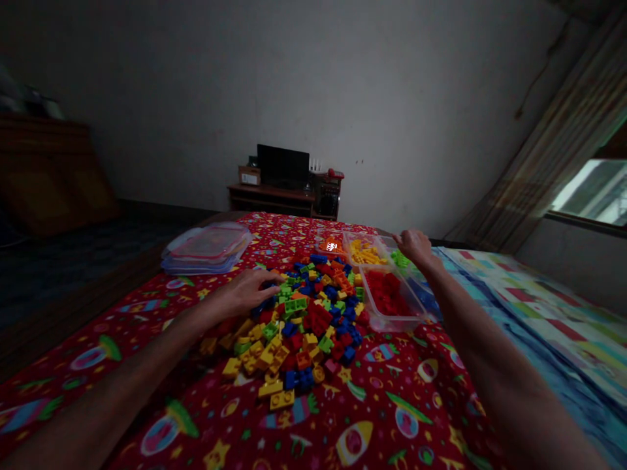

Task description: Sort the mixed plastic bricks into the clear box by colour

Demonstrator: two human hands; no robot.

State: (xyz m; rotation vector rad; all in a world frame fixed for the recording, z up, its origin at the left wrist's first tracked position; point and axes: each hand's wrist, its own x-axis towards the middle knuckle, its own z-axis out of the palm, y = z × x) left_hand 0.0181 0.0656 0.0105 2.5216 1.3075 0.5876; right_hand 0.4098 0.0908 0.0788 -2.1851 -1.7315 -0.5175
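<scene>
A heap of small plastic building bricks (pixel 304 320) in yellow, red, blue, green and orange lies on a red patterned cloth (pixel 392 418). My left hand (pixel 247 292) rests on the heap's left edge, fingers bent over the bricks; whether it grips one is hidden. My right hand (pixel 415 247) reaches over clear sorting tubs, fingers curled above the tub of green bricks (pixel 400 260). Nearer me is a tub of red bricks (pixel 389 294). Behind stand a tub of yellow bricks (pixel 365 251) and one of orange bricks (pixel 330 243).
A stack of clear lids (pixel 208 247) lies at the cloth's far left. A striped, multicoloured cloth (pixel 539 313) covers the surface to the right. A low cabinet with a dark screen (pixel 283 168) stands by the back wall. A curtain and window are at right.
</scene>
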